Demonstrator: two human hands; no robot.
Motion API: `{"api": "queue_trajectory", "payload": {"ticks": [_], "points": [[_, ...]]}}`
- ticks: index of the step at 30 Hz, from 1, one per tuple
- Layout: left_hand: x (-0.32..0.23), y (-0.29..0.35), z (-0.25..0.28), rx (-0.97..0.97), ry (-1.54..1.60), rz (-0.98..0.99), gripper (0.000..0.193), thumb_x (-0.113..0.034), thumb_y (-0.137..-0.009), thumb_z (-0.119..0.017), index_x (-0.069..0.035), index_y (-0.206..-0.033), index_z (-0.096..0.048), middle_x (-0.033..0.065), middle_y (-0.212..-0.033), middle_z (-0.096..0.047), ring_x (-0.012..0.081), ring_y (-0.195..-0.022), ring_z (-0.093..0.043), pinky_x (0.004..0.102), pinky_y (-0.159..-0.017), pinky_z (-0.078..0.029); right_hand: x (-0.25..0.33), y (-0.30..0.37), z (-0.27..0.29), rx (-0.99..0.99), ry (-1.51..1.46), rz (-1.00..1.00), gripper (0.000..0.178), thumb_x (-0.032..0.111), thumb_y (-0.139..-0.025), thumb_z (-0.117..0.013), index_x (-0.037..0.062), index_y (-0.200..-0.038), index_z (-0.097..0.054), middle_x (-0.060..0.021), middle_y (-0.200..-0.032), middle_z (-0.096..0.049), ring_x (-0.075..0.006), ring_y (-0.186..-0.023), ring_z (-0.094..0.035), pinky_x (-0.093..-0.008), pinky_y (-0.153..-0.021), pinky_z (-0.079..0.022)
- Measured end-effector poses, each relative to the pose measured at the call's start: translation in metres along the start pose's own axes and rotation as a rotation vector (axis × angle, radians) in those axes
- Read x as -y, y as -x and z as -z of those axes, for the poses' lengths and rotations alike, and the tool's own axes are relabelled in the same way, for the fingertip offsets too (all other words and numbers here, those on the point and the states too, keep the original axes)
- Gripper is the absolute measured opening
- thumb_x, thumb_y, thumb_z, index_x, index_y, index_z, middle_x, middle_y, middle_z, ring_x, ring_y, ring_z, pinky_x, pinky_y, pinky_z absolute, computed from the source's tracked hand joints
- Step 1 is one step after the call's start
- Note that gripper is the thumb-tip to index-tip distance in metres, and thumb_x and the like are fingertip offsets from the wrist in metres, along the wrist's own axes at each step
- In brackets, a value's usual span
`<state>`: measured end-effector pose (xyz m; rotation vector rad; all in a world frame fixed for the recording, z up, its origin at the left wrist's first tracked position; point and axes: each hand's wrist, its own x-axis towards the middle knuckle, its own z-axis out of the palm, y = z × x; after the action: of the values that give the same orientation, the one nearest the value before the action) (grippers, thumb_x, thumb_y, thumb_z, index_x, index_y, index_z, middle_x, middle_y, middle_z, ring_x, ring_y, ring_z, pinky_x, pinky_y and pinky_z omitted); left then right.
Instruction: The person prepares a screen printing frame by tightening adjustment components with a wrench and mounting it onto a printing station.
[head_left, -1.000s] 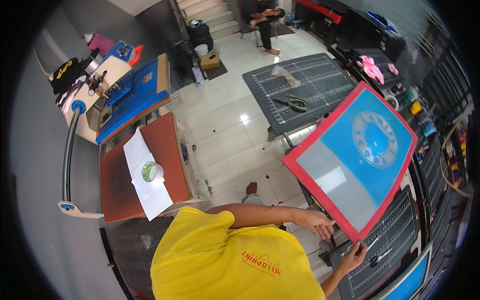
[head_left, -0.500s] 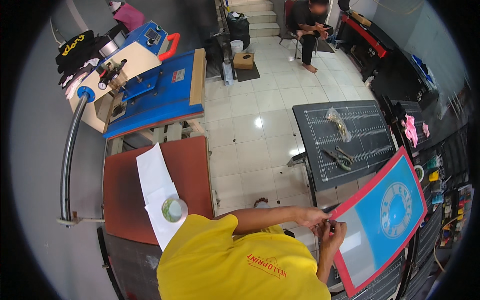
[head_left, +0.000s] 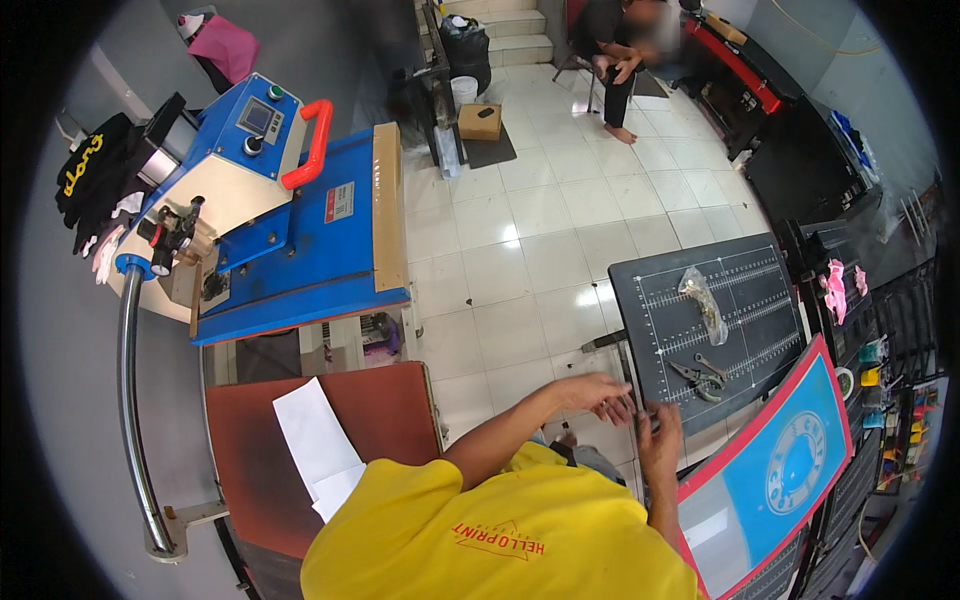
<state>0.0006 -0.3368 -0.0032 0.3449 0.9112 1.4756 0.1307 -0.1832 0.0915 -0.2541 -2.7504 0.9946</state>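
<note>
Red-framed screen (head_left: 765, 478) at lower right of the frame, slanting from the bottom edge up toward the right, with blue coating and a round pale emblem over the upper part, bare pale mesh toward the lower end. Near its left border, right of centre in the lower half, both hands close together and apart from the screen. Left hand (head_left: 600, 397) with fingers loosely bent and parted, nothing visible in its grip. Right hand (head_left: 660, 428) with fingers curled toward the thumb; impossible to tell whether empty or pinching something small.

For good handling, as a judgement: work slowly, fingertip to fingertip, in full view. Limit any contact with the screen to the red border, sparing mesh and coating. Keep the right forearm clear of the near edge, to avoid nudging it. Better to do fine finger work over a surface than over the floor, for easy recovery after a drop.

Counted: one such screen, two working hands. Right of centre, one gridded table (head_left: 745, 345) bearing one clear bag (head_left: 705, 305), one pair of pliers (head_left: 708, 388) and one wrench-like tool (head_left: 708, 364). At left, one blue press (head_left: 335, 250) with one red handle (head_left: 314, 150); below, one reddish-brown board (head_left: 395, 425) under at least two white sheets (head_left: 318, 425). At top, one seated person (head_left: 598, 35), one cardboard box (head_left: 480, 122), one white bucket (head_left: 464, 90). At far right, two pink pieces (head_left: 833, 288).
</note>
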Motion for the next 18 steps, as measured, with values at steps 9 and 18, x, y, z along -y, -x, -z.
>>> {"api": "queue_trajectory", "payload": {"ticks": [9,18], "points": [[-0.008,0.040,0.113,-0.590,0.378,-0.364,0.033,-0.026,-0.102,-0.047,-0.001,-0.122,-0.057,0.0119,-0.116,-0.065,0.0189,-0.100,-0.064,0.0280,-0.085,-0.051,-0.027,-0.132,-0.025,-0.020,0.010,0.138,0.009,0.003,-0.088,-0.061,0.0004,-0.096,-0.062,-0.0127,-0.090,-0.056,-0.0274,-0.081,-0.058,-0.0341,-0.055,-0.048],[-0.001,0.039,0.266,-0.955,0.710,-0.337,0.027,-0.007,-0.098,-0.042,-0.003,-0.118,-0.060,0.0078,-0.096,-0.065,0.0166,-0.084,-0.063,0.0275,-0.074,-0.054,-0.050,-0.260,-0.075,-0.167,0.014,0.201,0.017,0.006,-0.085,-0.063,0.0007,-0.101,-0.062,-0.0178,-0.104,-0.060,-0.0384,-0.097,-0.057,-0.0447,-0.087,-0.047]]}}
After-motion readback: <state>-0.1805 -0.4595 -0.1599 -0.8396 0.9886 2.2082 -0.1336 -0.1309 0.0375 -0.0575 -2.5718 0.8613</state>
